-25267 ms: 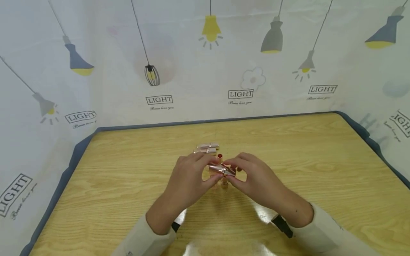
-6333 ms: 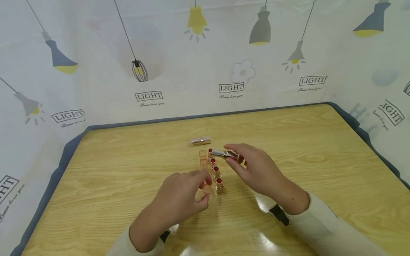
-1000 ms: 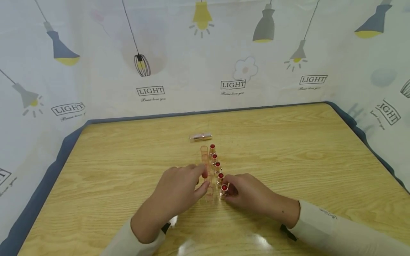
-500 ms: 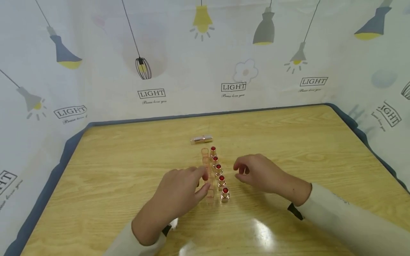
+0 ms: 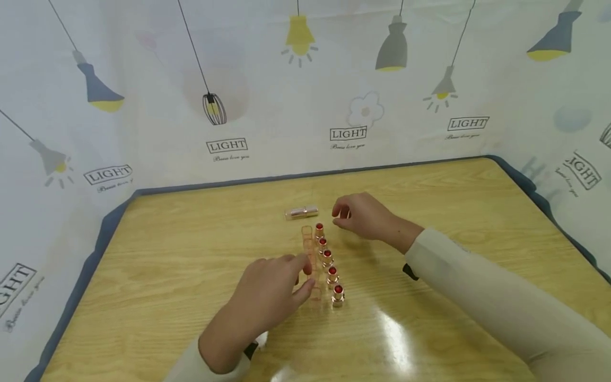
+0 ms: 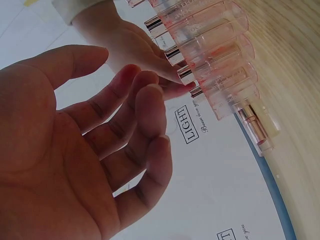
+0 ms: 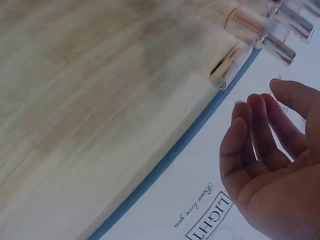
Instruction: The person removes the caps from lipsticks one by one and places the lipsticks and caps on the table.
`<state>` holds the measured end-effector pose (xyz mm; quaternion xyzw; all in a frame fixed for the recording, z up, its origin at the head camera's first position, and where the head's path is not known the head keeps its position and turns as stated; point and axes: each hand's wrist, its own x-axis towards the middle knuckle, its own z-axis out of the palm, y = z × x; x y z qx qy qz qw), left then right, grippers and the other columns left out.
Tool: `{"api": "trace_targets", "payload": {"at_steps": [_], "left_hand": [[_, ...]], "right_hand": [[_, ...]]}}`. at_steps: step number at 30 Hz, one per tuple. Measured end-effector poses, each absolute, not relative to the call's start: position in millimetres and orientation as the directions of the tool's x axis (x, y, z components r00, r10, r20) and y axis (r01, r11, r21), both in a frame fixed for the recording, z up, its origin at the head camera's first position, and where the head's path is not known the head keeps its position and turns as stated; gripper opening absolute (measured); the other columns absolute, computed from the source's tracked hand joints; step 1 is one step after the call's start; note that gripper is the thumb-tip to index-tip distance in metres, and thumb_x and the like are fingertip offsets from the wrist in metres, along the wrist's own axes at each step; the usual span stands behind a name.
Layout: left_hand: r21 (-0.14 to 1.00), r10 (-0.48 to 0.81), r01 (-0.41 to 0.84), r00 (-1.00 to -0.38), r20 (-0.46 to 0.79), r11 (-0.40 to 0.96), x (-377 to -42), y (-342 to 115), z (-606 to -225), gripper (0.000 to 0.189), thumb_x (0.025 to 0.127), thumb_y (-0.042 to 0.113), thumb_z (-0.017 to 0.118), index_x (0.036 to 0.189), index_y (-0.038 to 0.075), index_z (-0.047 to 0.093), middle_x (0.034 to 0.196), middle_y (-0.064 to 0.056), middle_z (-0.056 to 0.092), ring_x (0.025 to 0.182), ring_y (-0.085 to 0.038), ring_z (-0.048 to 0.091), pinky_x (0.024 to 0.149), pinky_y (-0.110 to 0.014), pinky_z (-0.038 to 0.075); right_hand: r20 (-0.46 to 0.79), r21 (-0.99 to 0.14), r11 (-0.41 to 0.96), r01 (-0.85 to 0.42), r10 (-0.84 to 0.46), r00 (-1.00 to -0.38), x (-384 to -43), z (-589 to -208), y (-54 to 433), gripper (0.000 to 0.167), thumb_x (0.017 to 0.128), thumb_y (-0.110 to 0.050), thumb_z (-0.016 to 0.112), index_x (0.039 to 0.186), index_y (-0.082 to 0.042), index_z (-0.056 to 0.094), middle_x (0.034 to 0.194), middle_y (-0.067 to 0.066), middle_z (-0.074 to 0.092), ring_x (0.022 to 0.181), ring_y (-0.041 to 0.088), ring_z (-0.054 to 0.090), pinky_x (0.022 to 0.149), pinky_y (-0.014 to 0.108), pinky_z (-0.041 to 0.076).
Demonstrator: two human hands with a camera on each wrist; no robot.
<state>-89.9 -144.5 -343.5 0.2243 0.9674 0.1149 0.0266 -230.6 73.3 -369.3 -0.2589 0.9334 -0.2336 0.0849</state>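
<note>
Several uncapped lipsticks (image 5: pixel 332 276) with red tips stand upright in a row running away from me. Just left of them runs a matching row of clear pinkish lipstick caps (image 6: pixel 215 55), partly behind my left hand in the head view. My left hand (image 5: pixel 269 289) hovers beside the caps, fingers loosely bent, holding nothing. Past the far end of the row, a capped lipstick (image 5: pixel 302 213) lies on its side. My right hand (image 5: pixel 365 215) is to the right of that lipstick, apart from it, with fingers loosely curved and nothing between them.
The wooden table (image 5: pixel 191 239) carries everything. A white curtain (image 5: pixel 281 122) printed with lamps and the word LIGHT rises behind and beside it, with a dark blue edge (image 5: pixel 215 184) along the tabletop. Light glares off the table's near part.
The right hand has let go of the nearest lipstick, which stays standing, and has moved away toward the lying one. The left hand has barely moved. Earlier, fewer lipsticks stood in the row.
</note>
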Motion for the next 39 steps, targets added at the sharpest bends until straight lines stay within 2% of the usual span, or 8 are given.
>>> {"api": "trace_targets", "payload": {"at_steps": [6,17,29,39], "left_hand": [[0.241,0.439,0.424,-0.899,-0.008,0.873,-89.1,-145.9,-347.0,0.017,0.096,0.039,0.065,0.100,0.023,0.066,0.075,0.011,0.061,0.058,-0.002,0.049,0.058,-0.026,0.041],[0.240,0.455,0.441,-0.890,-0.003,0.865,-89.3,-147.1,-347.4,0.018,0.096,0.039,0.065,0.100,0.022,0.067,0.077,0.009,0.063,0.058,-0.002,0.050,0.056,-0.025,0.041],[0.228,0.450,0.436,-0.893,-0.011,0.870,-91.3,-148.2,-347.4,0.020,0.096,0.041,0.064,0.102,0.022,0.068,0.077,0.010,0.063,0.059,-0.002,0.052,0.059,-0.028,0.043],[0.223,0.448,0.434,-0.894,-0.015,0.873,-92.9,-149.8,-345.7,0.020,0.096,0.040,0.065,0.102,0.021,0.068,0.076,0.010,0.062,0.058,-0.002,0.051,0.058,-0.028,0.043]], "right_hand": [[-0.087,-0.423,0.795,-0.434,-0.513,-0.854,-252.0,-376.0,55.9,0.016,0.094,-0.021,0.070,0.105,-0.009,0.070,0.093,0.005,0.071,0.081,0.017,0.064,0.075,0.034,0.053],[-0.166,-0.381,0.834,-0.400,-0.487,-0.858,-270.1,-383.7,26.8,0.027,0.096,-0.024,0.069,0.118,-0.010,0.067,0.100,0.005,0.071,0.084,0.018,0.065,0.073,0.033,0.052],[-0.171,-0.295,0.858,-0.421,-0.481,-0.860,-277.3,-386.2,12.2,0.029,0.097,-0.025,0.066,0.122,-0.011,0.066,0.120,0.006,0.071,0.089,0.018,0.065,0.077,0.037,0.056],[-0.178,-0.302,0.859,-0.414,-0.477,-0.861,-280.5,-387.9,8.6,0.027,0.096,-0.022,0.067,0.122,-0.012,0.068,0.122,0.005,0.070,0.091,0.017,0.063,0.079,0.037,0.055]]}}
